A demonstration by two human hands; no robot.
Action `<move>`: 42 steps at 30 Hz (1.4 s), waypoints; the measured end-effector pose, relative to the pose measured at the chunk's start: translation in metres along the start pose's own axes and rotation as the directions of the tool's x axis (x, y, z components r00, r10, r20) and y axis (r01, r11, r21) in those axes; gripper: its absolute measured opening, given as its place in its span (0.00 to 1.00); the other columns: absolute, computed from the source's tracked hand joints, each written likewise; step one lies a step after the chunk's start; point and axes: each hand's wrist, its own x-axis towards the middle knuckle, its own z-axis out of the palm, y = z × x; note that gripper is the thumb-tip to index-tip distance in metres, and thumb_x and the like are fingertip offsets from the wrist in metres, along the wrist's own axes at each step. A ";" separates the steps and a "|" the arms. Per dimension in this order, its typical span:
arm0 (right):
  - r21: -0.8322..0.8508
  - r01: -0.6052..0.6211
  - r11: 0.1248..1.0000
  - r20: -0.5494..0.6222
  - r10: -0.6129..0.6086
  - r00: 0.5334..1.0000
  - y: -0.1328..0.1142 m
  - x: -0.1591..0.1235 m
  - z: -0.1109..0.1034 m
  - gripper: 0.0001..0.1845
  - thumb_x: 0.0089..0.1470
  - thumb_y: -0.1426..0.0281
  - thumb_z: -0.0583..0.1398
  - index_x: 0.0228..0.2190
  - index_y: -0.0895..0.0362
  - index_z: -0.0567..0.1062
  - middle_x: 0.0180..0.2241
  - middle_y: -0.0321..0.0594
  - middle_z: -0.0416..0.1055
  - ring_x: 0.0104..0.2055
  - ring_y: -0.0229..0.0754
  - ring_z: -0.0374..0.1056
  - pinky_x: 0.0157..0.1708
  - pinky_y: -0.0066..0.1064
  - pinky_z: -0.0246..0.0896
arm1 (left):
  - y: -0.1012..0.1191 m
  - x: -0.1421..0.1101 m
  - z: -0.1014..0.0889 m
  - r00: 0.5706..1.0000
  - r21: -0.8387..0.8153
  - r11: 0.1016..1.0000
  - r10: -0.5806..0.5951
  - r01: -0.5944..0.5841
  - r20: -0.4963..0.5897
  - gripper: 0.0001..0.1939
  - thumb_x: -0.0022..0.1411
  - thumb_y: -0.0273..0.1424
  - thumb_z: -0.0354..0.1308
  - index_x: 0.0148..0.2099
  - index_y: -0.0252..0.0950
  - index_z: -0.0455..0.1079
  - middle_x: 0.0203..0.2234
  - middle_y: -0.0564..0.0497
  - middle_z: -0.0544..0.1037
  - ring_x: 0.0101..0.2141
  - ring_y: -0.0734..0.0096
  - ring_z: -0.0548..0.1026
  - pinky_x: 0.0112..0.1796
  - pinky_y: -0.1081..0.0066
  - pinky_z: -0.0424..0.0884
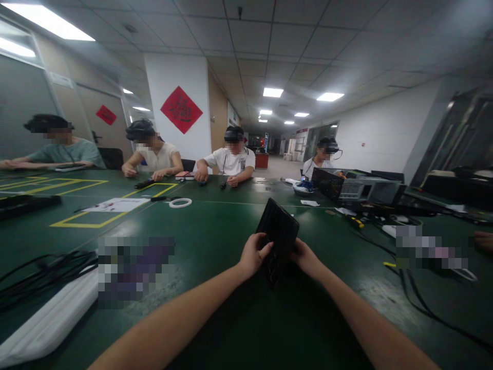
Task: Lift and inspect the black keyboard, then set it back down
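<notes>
A flat, black, box-like device (284, 231) is held up on a tilt above the green table (215, 241); I cannot make out its exact kind. On its left side, my left hand (253, 257) is closed, with the thumb laid across the near face. Gripping the opposite edge is my right hand (308, 261), its fingers partly hidden behind the device. The face towards me is dark and shiny, with few details visible. Its lower corner points down close to the tabletop.
At left lie a white padded strip (50, 321) and black cables (42, 270). A white tape ring (180, 203) rests farther back. An opened computer case (352, 190) stands at right, with cables nearby. Several people with headsets sit across the table.
</notes>
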 end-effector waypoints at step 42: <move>0.211 -0.151 0.966 0.291 0.085 0.953 -0.047 -0.006 0.007 0.18 0.54 0.64 0.50 0.46 0.50 0.67 0.48 0.34 0.67 0.51 0.39 0.62 0.53 0.39 0.55 | 0.027 0.017 -0.027 0.726 -0.545 0.552 -0.668 0.631 0.164 0.06 0.59 0.27 0.50 0.31 0.29 0.61 0.16 0.54 0.64 0.12 0.83 0.59 0.11 0.83 0.52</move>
